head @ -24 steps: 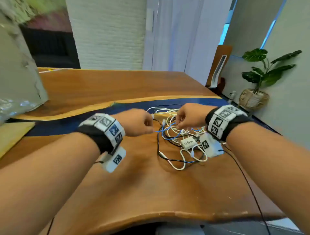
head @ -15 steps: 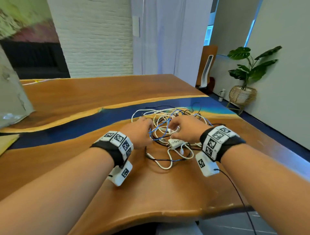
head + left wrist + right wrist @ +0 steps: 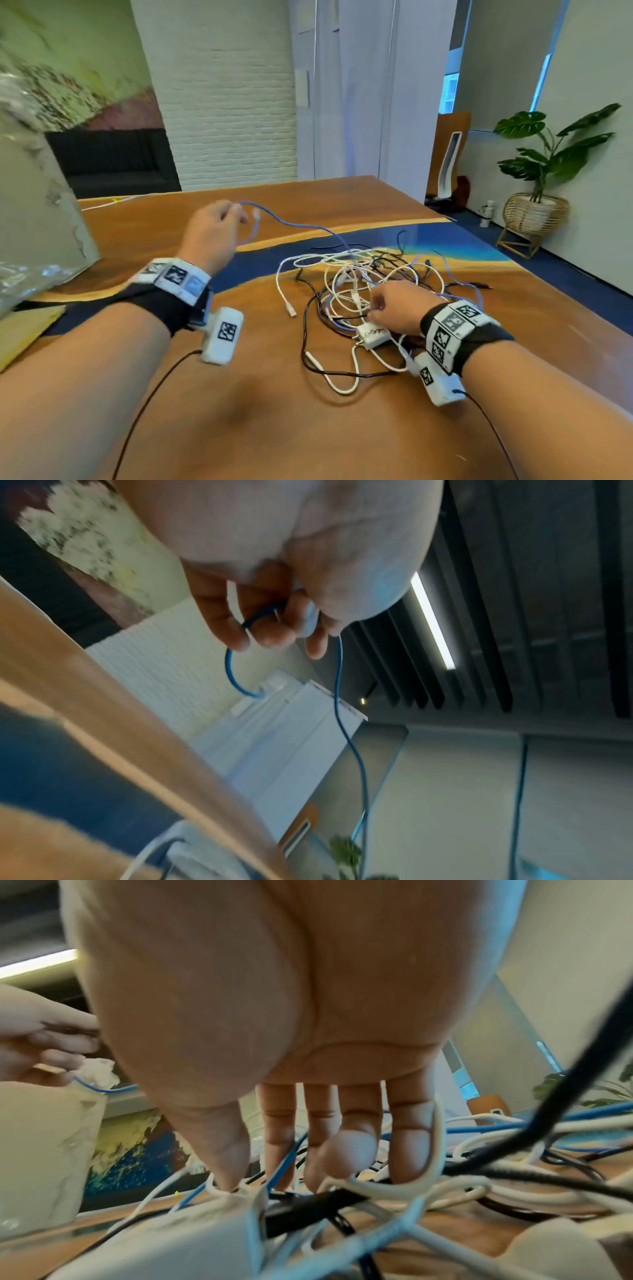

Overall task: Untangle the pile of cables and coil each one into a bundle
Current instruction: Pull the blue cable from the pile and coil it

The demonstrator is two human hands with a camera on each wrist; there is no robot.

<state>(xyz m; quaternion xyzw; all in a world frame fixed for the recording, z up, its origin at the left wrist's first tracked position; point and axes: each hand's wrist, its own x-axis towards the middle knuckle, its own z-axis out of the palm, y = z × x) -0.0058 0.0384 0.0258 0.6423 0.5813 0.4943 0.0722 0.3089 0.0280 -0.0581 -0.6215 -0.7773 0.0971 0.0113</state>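
Observation:
A tangled pile of white, black and blue cables (image 3: 359,284) lies on the wooden table (image 3: 274,411), with a white plug adapter (image 3: 371,334) at its near side. My left hand (image 3: 214,233) is raised to the pile's far left and pinches the blue cable (image 3: 294,224) near its clear connector (image 3: 255,215). The left wrist view shows its fingers (image 3: 236,631) curled round the blue cable (image 3: 337,696). My right hand (image 3: 394,308) presses down on the pile. In the right wrist view its straight fingers (image 3: 407,1150) rest on the cables beside the adapter (image 3: 164,1245).
A crinkled silver-grey bag (image 3: 37,212) stands at the table's left edge, with a yellow sheet (image 3: 27,329) below it. A loose white cable (image 3: 102,205) lies at the far end. A potted plant (image 3: 534,209) stands on the floor beyond the table's right edge.
My left hand has left the pile and risen to the far left, drawing the blue cable out with it. My right hand has stayed pressing on the pile.

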